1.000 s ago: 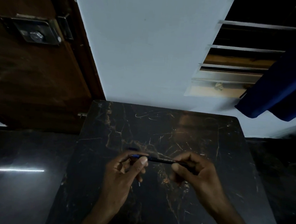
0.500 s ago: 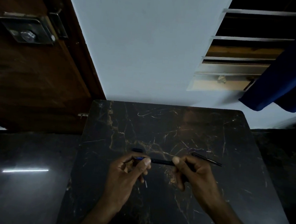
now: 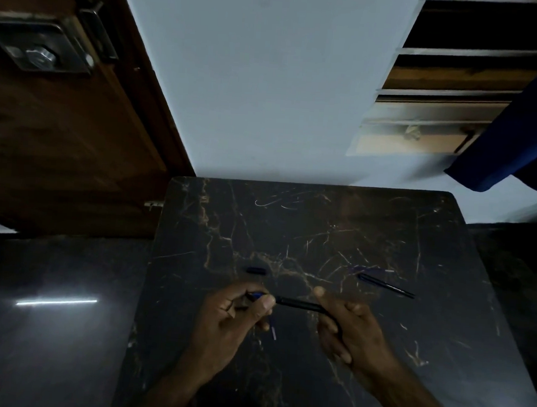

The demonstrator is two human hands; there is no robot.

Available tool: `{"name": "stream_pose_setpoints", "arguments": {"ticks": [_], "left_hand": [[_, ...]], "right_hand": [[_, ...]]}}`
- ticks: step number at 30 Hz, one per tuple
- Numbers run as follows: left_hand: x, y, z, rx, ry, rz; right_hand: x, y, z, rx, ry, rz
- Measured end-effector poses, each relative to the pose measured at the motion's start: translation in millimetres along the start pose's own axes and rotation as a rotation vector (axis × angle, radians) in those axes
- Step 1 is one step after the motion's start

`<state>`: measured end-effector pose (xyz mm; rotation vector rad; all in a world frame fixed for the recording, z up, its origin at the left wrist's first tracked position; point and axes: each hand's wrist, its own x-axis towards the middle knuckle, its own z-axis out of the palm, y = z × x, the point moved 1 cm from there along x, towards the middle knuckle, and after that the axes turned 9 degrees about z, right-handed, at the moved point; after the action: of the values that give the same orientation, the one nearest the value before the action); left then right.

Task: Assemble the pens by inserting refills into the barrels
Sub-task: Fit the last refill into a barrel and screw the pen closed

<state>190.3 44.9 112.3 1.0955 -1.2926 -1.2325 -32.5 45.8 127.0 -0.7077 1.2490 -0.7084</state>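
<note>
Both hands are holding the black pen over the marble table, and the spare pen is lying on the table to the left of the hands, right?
Wrong side: the head view shows the spare pen lying right of the hands, beyond the right hand. The left hand and right hand do hold the black pen over the marble table.

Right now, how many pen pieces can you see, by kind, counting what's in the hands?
Dark pen barrels: 2, one held between left hand and right hand at, one on the table
Small dark caps: 1
Loose pale bits: 1
Total: 4

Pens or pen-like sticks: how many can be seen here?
2 clearly: the black pen held between both hands, and a dark pen lying on the table to the right. A faint bluish stick beside it may be a third.
</note>
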Motion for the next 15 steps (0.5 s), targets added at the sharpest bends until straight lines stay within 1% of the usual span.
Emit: {"name": "stream_pose_setpoints", "arguments": {"ticks": [4,6,8,10,13,15], "left_hand": [[5,-14,3,0.147,-0.123,0.088],[12,-30,-2,0.217,-0.219,0.117],[27,-51,-13,0.294,-0.277,0.073],[51,-76,-26,0.498,-0.294,0.031],[87,-114,-33,0.901,-0.394,0.101],[101,-134,-34,1.034,-0.452,0.080]], "right_hand": [[1,18,0,0.151,0.169,0.054],[1,22,-3,0.159,0.239,0.023],[-1,24,-8,0.185,0.295,-0.030],[-6,25,-16,0.238,0.343,-0.072],[-18,26,-24,0.324,0.371,-0.116],[-28,24,-26,0.404,0.387,-0.123]]}}
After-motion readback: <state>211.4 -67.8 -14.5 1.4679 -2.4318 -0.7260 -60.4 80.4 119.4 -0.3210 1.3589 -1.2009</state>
